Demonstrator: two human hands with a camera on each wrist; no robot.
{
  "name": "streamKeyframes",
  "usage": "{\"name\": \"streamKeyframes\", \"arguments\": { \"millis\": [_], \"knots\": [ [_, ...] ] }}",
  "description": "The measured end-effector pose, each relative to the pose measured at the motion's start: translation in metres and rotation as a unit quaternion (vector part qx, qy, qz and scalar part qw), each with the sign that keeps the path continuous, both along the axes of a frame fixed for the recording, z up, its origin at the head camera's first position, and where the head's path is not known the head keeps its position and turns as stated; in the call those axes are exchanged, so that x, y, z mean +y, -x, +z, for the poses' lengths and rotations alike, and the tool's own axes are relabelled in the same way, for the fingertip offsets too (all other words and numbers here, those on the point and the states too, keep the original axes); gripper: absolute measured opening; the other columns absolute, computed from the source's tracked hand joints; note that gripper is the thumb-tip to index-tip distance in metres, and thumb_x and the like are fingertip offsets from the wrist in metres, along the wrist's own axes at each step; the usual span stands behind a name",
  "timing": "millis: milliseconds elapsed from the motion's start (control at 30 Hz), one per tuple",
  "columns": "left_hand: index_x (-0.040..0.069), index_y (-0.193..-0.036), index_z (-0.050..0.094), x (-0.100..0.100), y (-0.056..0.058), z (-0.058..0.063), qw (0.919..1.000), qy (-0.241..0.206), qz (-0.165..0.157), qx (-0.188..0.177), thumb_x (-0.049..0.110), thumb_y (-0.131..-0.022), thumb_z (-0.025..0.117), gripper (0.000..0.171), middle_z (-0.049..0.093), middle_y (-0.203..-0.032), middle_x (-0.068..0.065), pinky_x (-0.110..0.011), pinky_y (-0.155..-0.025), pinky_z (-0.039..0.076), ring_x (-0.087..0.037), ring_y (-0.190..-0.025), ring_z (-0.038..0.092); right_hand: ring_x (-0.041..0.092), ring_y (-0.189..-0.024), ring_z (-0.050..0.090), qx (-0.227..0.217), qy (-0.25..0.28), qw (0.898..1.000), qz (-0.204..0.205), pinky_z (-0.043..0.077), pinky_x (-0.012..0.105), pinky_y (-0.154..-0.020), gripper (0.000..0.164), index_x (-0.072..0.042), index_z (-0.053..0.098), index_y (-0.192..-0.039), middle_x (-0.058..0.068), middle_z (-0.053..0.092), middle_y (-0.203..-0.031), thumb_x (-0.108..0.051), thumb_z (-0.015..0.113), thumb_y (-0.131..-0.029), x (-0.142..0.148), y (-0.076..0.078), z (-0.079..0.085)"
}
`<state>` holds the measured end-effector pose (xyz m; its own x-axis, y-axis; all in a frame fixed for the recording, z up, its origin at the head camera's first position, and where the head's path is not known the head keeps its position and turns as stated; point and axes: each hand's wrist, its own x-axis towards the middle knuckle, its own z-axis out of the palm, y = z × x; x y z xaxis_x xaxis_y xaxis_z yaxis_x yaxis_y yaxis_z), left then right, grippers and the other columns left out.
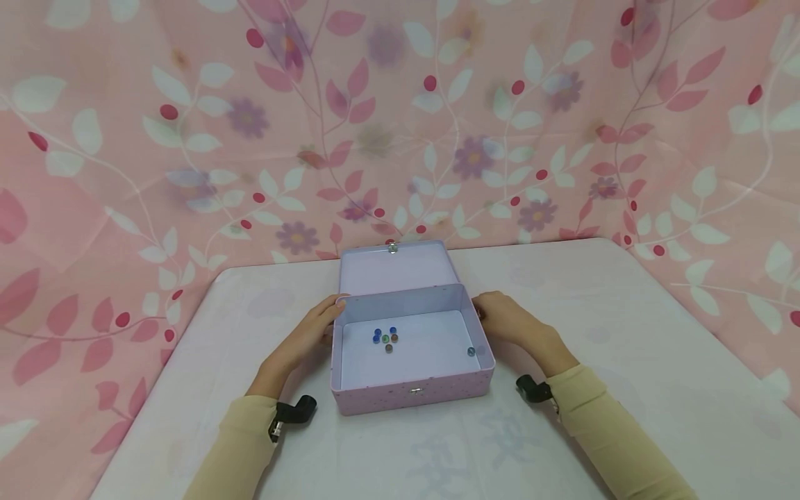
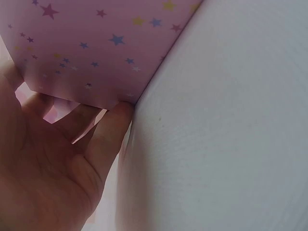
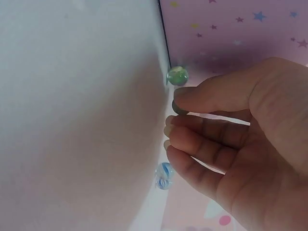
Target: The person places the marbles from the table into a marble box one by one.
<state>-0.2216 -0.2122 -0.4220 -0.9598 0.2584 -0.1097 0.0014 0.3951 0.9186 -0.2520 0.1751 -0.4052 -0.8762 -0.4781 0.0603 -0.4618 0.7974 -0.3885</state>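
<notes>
A lilac tin box [image 1: 412, 399] with small stars stands on the table, its lid [image 1: 396, 267] swung back. Inside lie several glass marbles [image 1: 385, 339], mostly clustered left of the middle, with one marble [image 1: 471, 352] near the right wall. My left hand [image 1: 310, 332] grips the box's back left corner; in the left wrist view its thumb [image 2: 115, 127] touches the lower edge. Beside the right wall, my right hand [image 3: 231, 130] pinches a dark marble [image 3: 180, 108] between thumb and fingers. A green marble [image 3: 178, 76] and a blue-and-white marble [image 3: 164, 175] lie close by on the table.
A white cloth covers the table [image 1: 600, 417]. Behind it hangs a pink floral curtain [image 1: 400, 139], and the raised lid stands close to it. Black wrist cameras [image 1: 297, 410] jut out from both sleeves near the box.
</notes>
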Motion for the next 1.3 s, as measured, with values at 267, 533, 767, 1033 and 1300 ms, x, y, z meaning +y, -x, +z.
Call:
{"name": "streamKeyframes", "arguments": {
  "millis": [267, 533, 767, 1033, 1300],
  "knots": [
    [0.024, -0.155, 0.030, 0.000, 0.000, -0.001, 1.0000, 0.007, 0.005, -0.003, 0.063, -0.101, 0.035, 0.067, 0.034, -0.161, -0.009, -0.061, -0.108, 0.042, -0.042, -0.143, 0.039, 0.018, -0.072, 0.054, 0.030, -0.011, 0.999, 0.004, 0.047, 0.034, -0.066, 0.013, -0.004, 0.069, -0.092, 0.004, 0.062, -0.078, 0.001, 0.063, -0.081, 0.007, -0.001, 0.015],
    [0.023, -0.156, 0.029, 0.000, -0.001, 0.000, 1.0000, 0.007, 0.006, -0.003, 0.063, -0.101, 0.035, 0.068, 0.033, -0.161, -0.010, -0.061, -0.108, 0.041, -0.042, -0.143, 0.039, 0.020, -0.073, 0.054, 0.065, 0.019, 0.998, 0.001, 0.048, 0.036, -0.069, 0.012, -0.002, 0.069, -0.094, 0.006, 0.060, -0.078, 0.001, 0.063, -0.084, 0.013, -0.006, 0.036],
    [0.024, -0.156, 0.028, 0.000, -0.001, -0.001, 0.9999, 0.013, 0.007, -0.002, 0.064, -0.100, 0.034, 0.070, 0.032, -0.162, -0.010, -0.061, -0.109, 0.042, -0.043, -0.144, 0.039, 0.019, -0.074, 0.053, 0.104, 0.045, 0.994, -0.004, 0.046, 0.033, -0.069, 0.010, -0.005, 0.069, -0.092, 0.005, 0.059, -0.078, 0.000, 0.065, -0.085, 0.012, -0.009, 0.046],
    [0.023, -0.156, 0.029, 0.000, 0.000, -0.002, 1.0000, 0.002, 0.001, -0.001, 0.062, -0.101, 0.034, 0.067, 0.032, -0.161, -0.010, -0.061, -0.108, 0.042, -0.043, -0.144, 0.038, 0.018, -0.080, 0.058, 0.142, 0.082, 0.986, 0.029, 0.051, 0.033, -0.073, 0.012, -0.006, 0.070, -0.097, 0.004, 0.065, -0.088, 0.000, 0.067, -0.087, 0.001, -0.022, 0.055],
    [0.025, -0.155, 0.029, 0.000, 0.000, -0.002, 0.9999, 0.009, 0.012, -0.006, 0.064, -0.100, 0.034, 0.068, 0.033, -0.161, -0.009, -0.059, -0.107, 0.044, -0.041, -0.143, 0.040, 0.011, -0.081, 0.060, 0.140, 0.096, 0.982, 0.083, 0.056, 0.029, -0.073, 0.017, -0.009, 0.068, -0.096, -0.001, 0.064, -0.089, 0.005, 0.069, -0.085, -0.019, -0.039, 0.060]
  ]
}}
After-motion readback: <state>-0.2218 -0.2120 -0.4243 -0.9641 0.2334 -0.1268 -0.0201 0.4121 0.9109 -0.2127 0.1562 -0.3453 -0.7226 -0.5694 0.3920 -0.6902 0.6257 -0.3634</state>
